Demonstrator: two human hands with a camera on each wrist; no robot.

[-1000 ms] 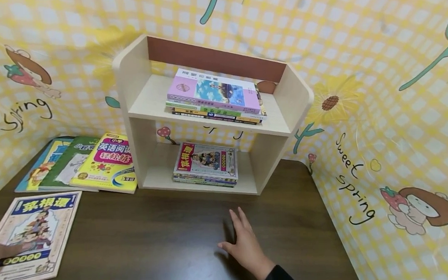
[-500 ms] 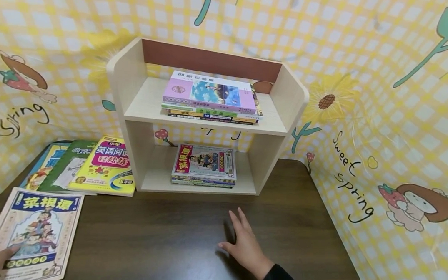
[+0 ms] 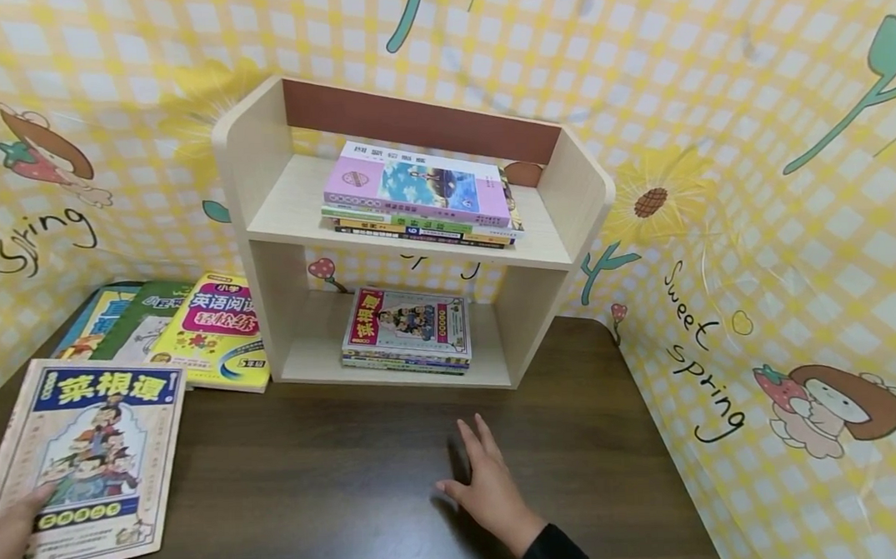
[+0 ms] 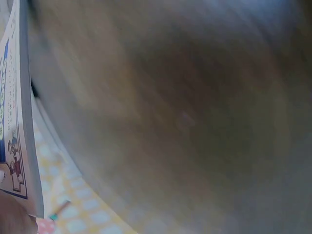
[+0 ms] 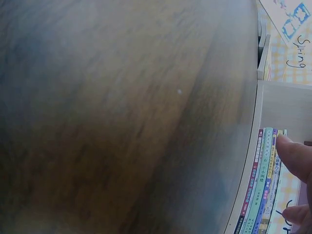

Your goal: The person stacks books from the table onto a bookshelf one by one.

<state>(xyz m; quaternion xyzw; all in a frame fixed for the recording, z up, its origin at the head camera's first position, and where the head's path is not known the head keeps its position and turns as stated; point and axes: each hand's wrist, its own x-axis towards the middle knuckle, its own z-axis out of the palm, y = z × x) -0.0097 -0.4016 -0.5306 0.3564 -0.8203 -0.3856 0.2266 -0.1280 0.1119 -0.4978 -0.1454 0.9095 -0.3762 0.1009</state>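
At the left edge of the head view my left hand [image 3: 12,528] grips a book [image 3: 98,453] with a blue title band and a group of cartoon figures. Its thumb lies across the cover; the other fingers are mostly hidden. In the left wrist view the book's edge [image 4: 27,126] runs down the left side, tilted up off the table. My right hand [image 3: 491,490] is over the table in front of the shelf, fingers spread, holding nothing. In the right wrist view its fingers [image 5: 295,156] show at the right edge.
A two-tier shelf [image 3: 265,304] stands on the dark table [image 3: 314,469]. One stack of books [image 3: 418,197] lies on its upper tier, another stack [image 3: 405,327] on the lower. A yellow book [image 3: 226,364] and a green book [image 3: 145,318] overlap left of the shelf. Checkered cloth hangs behind.
My left hand has brought the book rightward and raised it, so it now covers part of the books behind it. The right hand has stayed in place.
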